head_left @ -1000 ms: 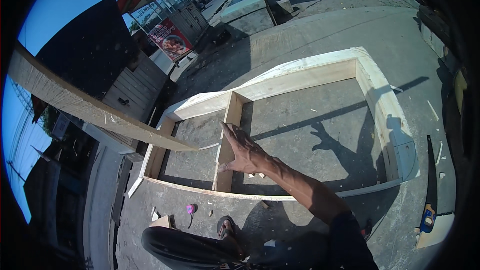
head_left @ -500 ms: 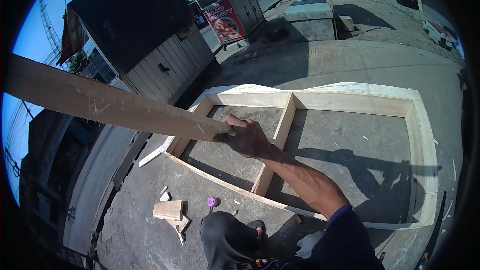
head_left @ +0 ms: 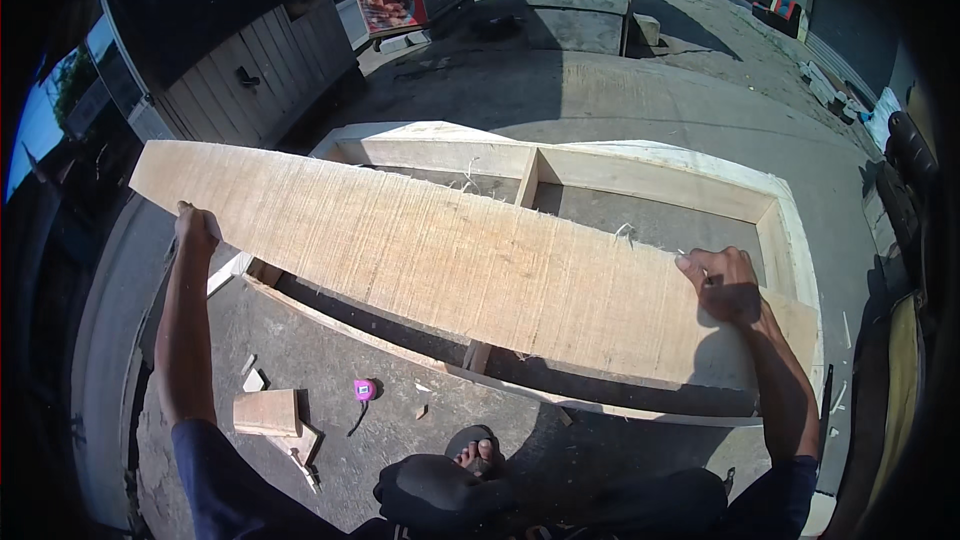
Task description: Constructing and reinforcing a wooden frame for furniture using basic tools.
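Note:
A long, wide wooden board [head_left: 440, 250] with rough, splintery edges spans slantwise above the wooden frame [head_left: 640, 155], hiding much of it. My left hand [head_left: 195, 228] grips the board's near edge close to its left end, thumb on top and the other fingers hidden beneath. Toward the right end, my right hand [head_left: 725, 285] is closed on the board at its far edge, its fingers bent. The frame lies on the concrete, with a crosspiece [head_left: 527, 178] dividing it. Whether the board rests on the frame or hangs just above it, I cannot tell.
A pink tape measure [head_left: 365, 390] and wood offcuts [head_left: 267, 413] lie on the ground at near left. My sandalled foot [head_left: 478, 452] is close to the frame's near side. A wooden stall [head_left: 240, 80] stands far left, a concrete block [head_left: 575, 15] beyond the frame.
The board has come down from a raised, edge-on tilt to lie broad side up across the frame. My right hand has moved right, and my left hand has come into view, holding the board.

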A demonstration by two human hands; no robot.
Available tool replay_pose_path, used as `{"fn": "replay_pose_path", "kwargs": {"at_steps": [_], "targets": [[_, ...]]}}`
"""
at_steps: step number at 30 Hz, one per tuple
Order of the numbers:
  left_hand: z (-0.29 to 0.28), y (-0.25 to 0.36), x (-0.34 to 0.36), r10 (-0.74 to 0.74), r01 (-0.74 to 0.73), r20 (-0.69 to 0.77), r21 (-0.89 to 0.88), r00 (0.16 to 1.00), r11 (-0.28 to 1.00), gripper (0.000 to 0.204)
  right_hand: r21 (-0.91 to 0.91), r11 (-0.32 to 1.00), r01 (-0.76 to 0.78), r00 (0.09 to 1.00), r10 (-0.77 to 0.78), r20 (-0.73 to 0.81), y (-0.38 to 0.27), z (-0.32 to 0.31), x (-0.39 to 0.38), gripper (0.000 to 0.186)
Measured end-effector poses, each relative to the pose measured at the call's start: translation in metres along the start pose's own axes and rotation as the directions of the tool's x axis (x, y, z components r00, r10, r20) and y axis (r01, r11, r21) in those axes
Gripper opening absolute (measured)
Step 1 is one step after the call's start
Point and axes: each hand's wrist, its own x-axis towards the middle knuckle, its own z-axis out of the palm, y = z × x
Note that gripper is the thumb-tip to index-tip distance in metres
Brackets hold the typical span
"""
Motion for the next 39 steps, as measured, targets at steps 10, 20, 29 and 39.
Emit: {"fn": "replay_pose_path", "kwargs": {"at_steps": [10,20,29,39], "targets": [[0.061,-0.288,-0.194,-0.485,0.465,0.107,0.171,0.868,0.869,0.044,-0.257,0.929,-0.267,0.921,0.325,0.215,0.190,0.099,-0.137,0.049],[0.004,-0.323,-0.192,-0.072,-0.510,0.584,0.757,0.809,0.409,0.060,0.075,0.871,-0.485,0.767,0.465,-0.442,0.119,0.086,-0.199,0.027],[0.224,-0.197,-0.429,-0.032,-0.911,0.997,-0.050,-0.070,0.409,0.016,0.308,0.270,-0.912,0.222,0.958,-0.182,0.105,0.035,-0.454,0.033],[0.338,-0.243,-0.821,-0.143,-0.651,0.774,-0.400,-0.616,0.645,0.031,-0.237,0.169,-0.957,0.201,0.973,-0.117,0.352,0.098,-0.640,0.051]]}}
